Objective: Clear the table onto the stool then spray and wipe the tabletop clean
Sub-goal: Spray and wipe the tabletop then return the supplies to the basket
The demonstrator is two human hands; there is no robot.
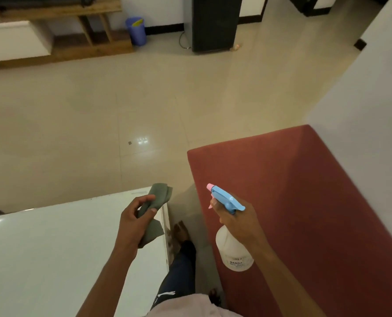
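Observation:
A white glossy tabletop [41,248] fills the lower left. My left hand [133,220] hovers over its right edge and grips a grey-green cloth [159,197] that is folded and hangs from my fingers. My right hand [236,223] grips the neck of a white spray bottle [232,250] with a blue trigger head and pink nozzle [224,197]; the nozzle points left. The bottle hangs over the near left edge of a red upholstered seat [293,191].
A narrow gap between table and red seat shows my leg and foot [181,255]. Beige tiled floor [121,110] stretches ahead. A wooden shelf unit [76,30], a blue bin [136,30] and a black cabinet [215,24] stand at the far wall. A white wall [362,99] rises at right.

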